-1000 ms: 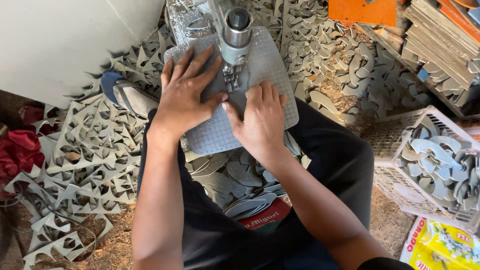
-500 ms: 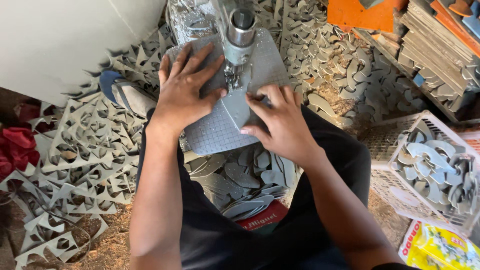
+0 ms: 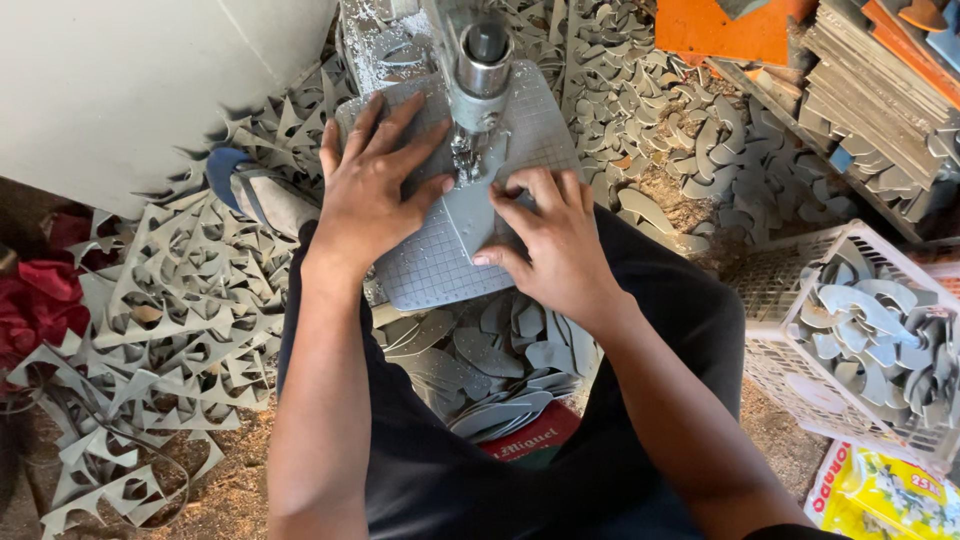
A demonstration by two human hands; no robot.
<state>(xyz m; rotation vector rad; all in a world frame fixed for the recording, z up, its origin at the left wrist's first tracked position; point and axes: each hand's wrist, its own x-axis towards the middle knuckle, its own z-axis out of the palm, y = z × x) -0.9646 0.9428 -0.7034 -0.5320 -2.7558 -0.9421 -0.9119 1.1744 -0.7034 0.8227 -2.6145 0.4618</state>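
A grey textured rubber sheet (image 3: 430,270) lies on the bed of a grey machine whose round metal head (image 3: 482,60) stands over it. My left hand (image 3: 375,190) presses flat on the sheet left of the head, fingers spread. My right hand (image 3: 550,240) holds a smaller grey cut piece (image 3: 470,215) on the sheet just below the head, fingers curled over its edge.
Grey cut-out shapes (image 3: 500,360) pile in my lap. Leftover sheets with holes (image 3: 170,310) cover the floor at left. A white basket (image 3: 790,300) of grey pieces stands at right, a yellow packet (image 3: 880,495) below it. Stacked boards (image 3: 880,70) and an orange sheet (image 3: 730,30) lie behind.
My right hand has shifted on the sheet and now grips the small grey piece under the machine head. The left hand has stayed flat on the sheet.
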